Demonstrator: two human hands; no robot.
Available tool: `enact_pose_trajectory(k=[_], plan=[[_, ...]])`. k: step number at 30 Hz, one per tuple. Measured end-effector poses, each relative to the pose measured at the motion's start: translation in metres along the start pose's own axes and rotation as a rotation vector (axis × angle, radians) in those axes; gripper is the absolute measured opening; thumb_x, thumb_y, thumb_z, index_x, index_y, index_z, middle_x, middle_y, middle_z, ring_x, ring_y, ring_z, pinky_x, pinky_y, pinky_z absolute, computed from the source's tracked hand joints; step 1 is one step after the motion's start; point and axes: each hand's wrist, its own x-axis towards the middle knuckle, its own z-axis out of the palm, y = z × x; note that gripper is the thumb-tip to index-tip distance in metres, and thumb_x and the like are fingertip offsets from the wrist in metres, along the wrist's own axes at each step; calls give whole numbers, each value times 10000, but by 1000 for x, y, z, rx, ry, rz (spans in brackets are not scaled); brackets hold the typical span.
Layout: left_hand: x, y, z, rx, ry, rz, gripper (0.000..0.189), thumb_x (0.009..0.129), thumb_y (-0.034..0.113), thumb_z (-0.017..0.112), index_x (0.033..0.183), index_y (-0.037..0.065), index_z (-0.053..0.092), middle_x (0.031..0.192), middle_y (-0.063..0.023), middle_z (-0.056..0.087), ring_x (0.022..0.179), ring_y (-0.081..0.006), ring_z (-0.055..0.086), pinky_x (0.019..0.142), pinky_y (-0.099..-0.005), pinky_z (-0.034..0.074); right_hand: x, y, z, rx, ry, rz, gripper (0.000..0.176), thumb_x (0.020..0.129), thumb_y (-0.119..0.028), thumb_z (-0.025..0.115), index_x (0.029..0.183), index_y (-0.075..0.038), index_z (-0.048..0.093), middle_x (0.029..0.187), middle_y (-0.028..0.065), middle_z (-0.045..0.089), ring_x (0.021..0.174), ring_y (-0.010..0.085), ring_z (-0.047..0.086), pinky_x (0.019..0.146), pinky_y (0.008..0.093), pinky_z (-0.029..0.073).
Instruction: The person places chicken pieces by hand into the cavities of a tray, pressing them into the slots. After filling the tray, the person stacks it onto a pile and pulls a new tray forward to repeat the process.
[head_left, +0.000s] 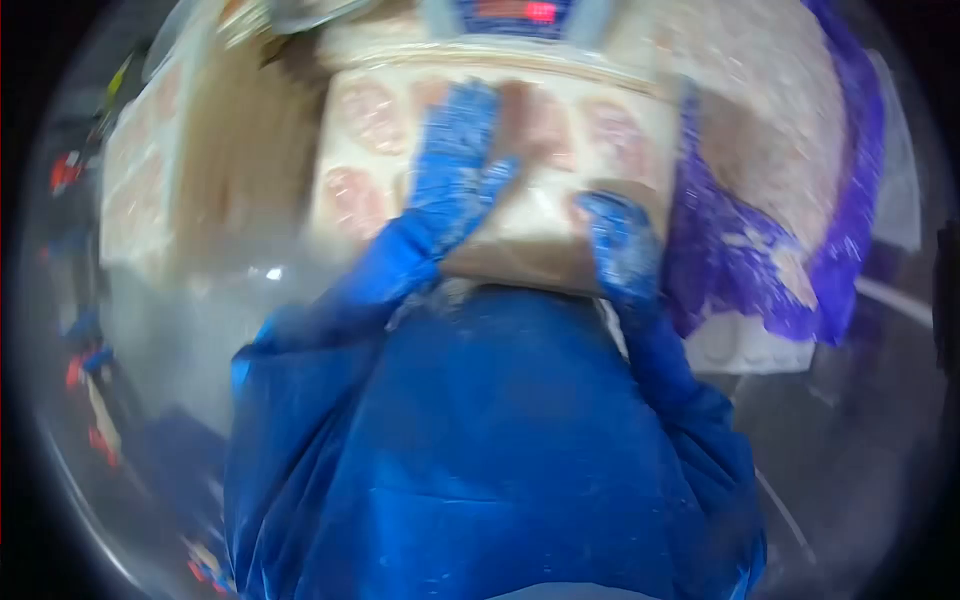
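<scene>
Pale pink patties, which look like raw minced meat, lie in rows on a white sheet or tray [510,215] in front of me; one patty [370,112] is at its upper left and another patty [617,135] at its upper right. My left hand [455,165], in a wet blue glove, lies flat over the upper middle, fingers stretched forward and thumb apart, partly covering a patty. At the lower right of the sheet is my gloved right hand [622,245]. Motion blur smears its fingers, and whether anything is under them is hidden.
Beyond the sheet stands a device with a red lit display [540,12], perhaps a scale. On the right, a purple plastic liner [700,235] surrounds a large pale mass [775,110] resembling minced meat. A brownish, blurred stack [250,150] stands on the left.
</scene>
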Motion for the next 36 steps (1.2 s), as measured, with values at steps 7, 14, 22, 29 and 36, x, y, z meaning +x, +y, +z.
enact_pose_trajectory(k=[7, 14, 22, 29, 36], plan=[[4, -26, 48, 325, -131, -65, 692, 963, 347, 555, 1549, 90, 290, 1605, -134, 275, 1486, -321, 245, 1195, -522, 154, 30, 6, -61, -116, -44, -64, 170, 936, -135, 605, 1061, -78, 706, 1032, 124, 691, 924, 306, 652, 836, 398, 515], [9, -22, 49, 355, -126, -90, 698, 965, 357, 549, 1558, 110, 276, 1612, -123, 264, 1483, -332, 242, 1196, -522, 148, 98, 176, -119, -156, 117, 254, 167, 919, -195, 633, 1016, -86, 715, 960, 152, 687, 890, 299, 667, 812, 383, 520], [10, -17, 46, 417, -132, -132, 671, 952, 368, 563, 1552, 197, 318, 1606, -126, 277, 1471, -352, 267, 1182, -537, 185, 95, 265, -157, 87, -40, 69, 244, 889, -110, 686, 1120, -31, 677, 1004, 51, 699, 936, 173, 647, 851, 283, 501], [7, -18, 46, 379, -90, -127, 651, 947, 361, 576, 1536, 200, 352, 1588, -131, 313, 1454, -362, 297, 1176, -547, 196, 74, 240, -186, 355, 395, 508, 186, 923, -106, 673, 1094, -31, 680, 1009, 38, 699, 872, 146, 640, 827, 267, 511], [5, -23, 49, 386, -58, -115, 645, 932, 408, 577, 1510, 183, 396, 1552, -149, 367, 1426, -372, 336, 1171, -554, 202, 79, 282, -148, -544, 186, 282, 321, 869, -322, 711, 1022, -40, 692, 957, 133, 707, 906, 251, 664, 840, 362, 495]])
